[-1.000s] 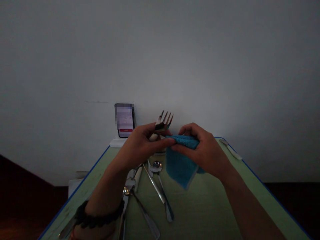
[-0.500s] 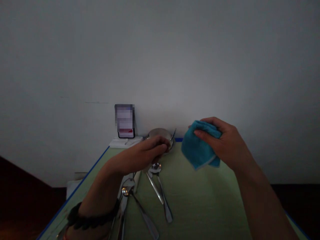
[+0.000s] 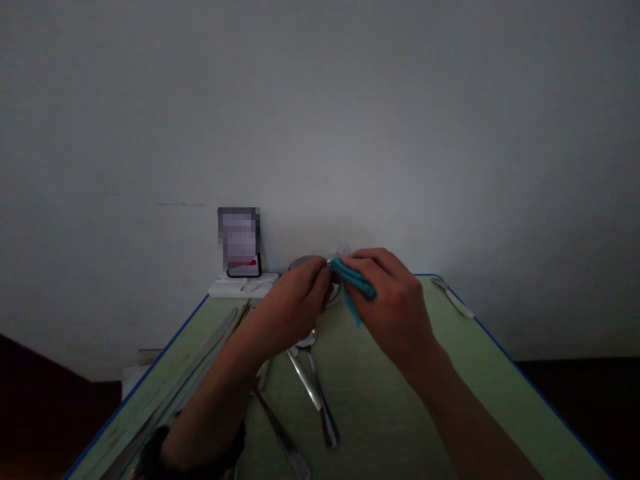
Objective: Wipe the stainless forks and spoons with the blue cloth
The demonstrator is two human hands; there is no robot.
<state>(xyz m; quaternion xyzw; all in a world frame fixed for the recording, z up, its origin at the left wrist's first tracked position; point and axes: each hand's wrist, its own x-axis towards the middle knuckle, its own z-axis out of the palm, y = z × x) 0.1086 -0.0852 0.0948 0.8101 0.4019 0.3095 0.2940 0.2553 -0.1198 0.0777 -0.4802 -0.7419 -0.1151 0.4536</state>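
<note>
My left hand (image 3: 303, 290) is closed round a piece of metal cutlery (image 3: 329, 262); only a small shiny bit shows, so its kind is hidden. A folded blue cloth (image 3: 355, 279) is pinched in my right hand (image 3: 393, 293), pressed against that cutlery just beside my left fingers. Behind my left hand stands a round bowl (image 3: 301, 261), mostly covered. Below the hands, a spoon (image 3: 323, 400) lies beside another metal utensil (image 3: 304, 380). One more piece of cutlery (image 3: 284, 433) lies nearer, its far end hidden by my left forearm.
A phone (image 3: 240, 243) leans on the wall, standing on a white power strip (image 3: 243, 287). A fork (image 3: 453, 298) lies at the right edge of the green table (image 3: 395, 413). Long, flat strips (image 3: 185, 380) run along the left side. The wall (image 3: 320, 133) rises directly behind.
My right hand has moved left with the blue cloth, bringing it against the cutlery in my left hand. My left hand has lifted slightly from beside the bowl. The fork at right has come into sight.
</note>
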